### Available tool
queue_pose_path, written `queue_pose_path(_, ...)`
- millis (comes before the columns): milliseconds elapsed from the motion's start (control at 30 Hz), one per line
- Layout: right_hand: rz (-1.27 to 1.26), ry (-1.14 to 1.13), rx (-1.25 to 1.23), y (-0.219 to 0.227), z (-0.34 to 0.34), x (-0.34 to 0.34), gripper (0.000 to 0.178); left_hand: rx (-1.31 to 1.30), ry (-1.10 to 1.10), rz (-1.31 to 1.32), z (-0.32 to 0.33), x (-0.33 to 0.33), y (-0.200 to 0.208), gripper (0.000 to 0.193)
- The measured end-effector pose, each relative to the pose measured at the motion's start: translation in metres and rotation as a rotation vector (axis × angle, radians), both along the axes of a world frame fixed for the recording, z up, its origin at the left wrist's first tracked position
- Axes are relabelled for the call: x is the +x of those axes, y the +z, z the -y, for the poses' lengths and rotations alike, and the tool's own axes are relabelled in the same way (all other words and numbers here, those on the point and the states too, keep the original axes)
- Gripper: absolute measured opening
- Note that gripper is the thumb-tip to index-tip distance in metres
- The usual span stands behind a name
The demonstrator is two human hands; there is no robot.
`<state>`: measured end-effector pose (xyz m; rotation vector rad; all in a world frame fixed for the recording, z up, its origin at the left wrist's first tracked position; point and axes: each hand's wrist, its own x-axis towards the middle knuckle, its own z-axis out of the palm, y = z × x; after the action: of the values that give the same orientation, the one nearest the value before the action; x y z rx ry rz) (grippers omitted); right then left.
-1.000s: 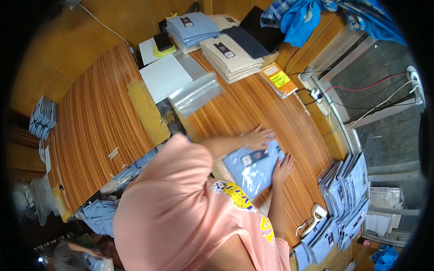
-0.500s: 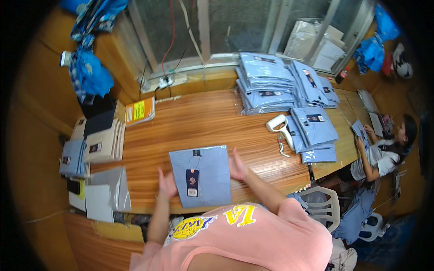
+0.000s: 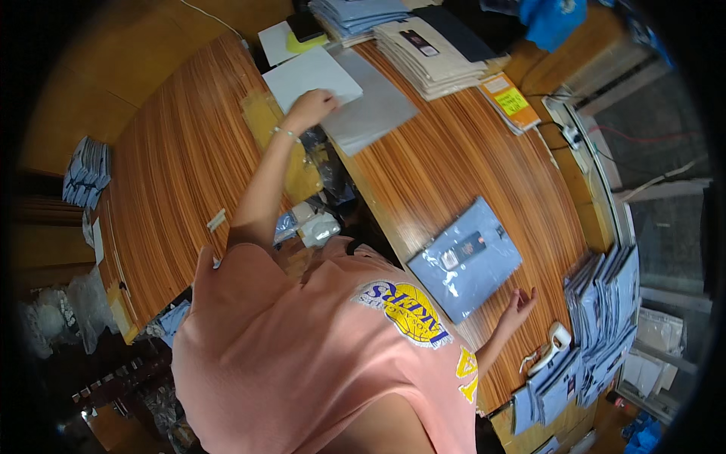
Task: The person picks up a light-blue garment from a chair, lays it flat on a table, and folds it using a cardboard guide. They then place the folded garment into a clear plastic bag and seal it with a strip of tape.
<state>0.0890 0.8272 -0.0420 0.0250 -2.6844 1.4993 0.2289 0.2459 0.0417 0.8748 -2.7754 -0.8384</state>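
Observation:
A folded light-blue shirt point(image 3: 461, 265) with a dark hang tag lies on the wood-grain table, its surface shiny with highlights like clear plastic. My right hand point(image 3: 518, 308) is beside the shirt's near right side, fingers spread, with nothing in it. My left hand point(image 3: 308, 111) reaches out to the far left, over the edge of a white sheet point(image 3: 318, 76). A translucent grey plastic sheet point(image 3: 370, 102) lies partly under that white sheet. The left fingers are curled; whether they grip either sheet is hidden.
Stacks of beige folded garments point(image 3: 431, 57) and an orange-yellow booklet point(image 3: 508, 102) stand at the back. Bagged blue shirts point(image 3: 601, 318) pile up at the right, near a white handheld tool point(image 3: 556, 344). A second wooden table point(image 3: 174, 159) stands at the left, across a gap.
My view has swung left. My left hand has left the shirt's side and moved to the sheets. My right hand remains near the shirt, which still lies on the table.

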Motion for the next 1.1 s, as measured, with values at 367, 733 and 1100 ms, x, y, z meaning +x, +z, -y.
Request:
queue_pose_path(367, -0.358, 0.556, 0.291, -0.017, 0.24, 0.045, 0.025, -0.162, -0.695, 0.797, 0.096, 0.012, -0.206, 0.034)
queue_pose_path(733, -0.436, 0.463, 0.612, -0.04, 0.246, 0.072, 0.028, -0.339, -0.591, 0.791, 0.079, 0.005, -0.206, 0.028)
queue_pose_path(1100, -0.442, 0.278, 0.533, -0.043, 0.272, 0.056, 0.032, -0.335, -0.58, 0.82, 0.064, -0.016, -0.213, 0.028)
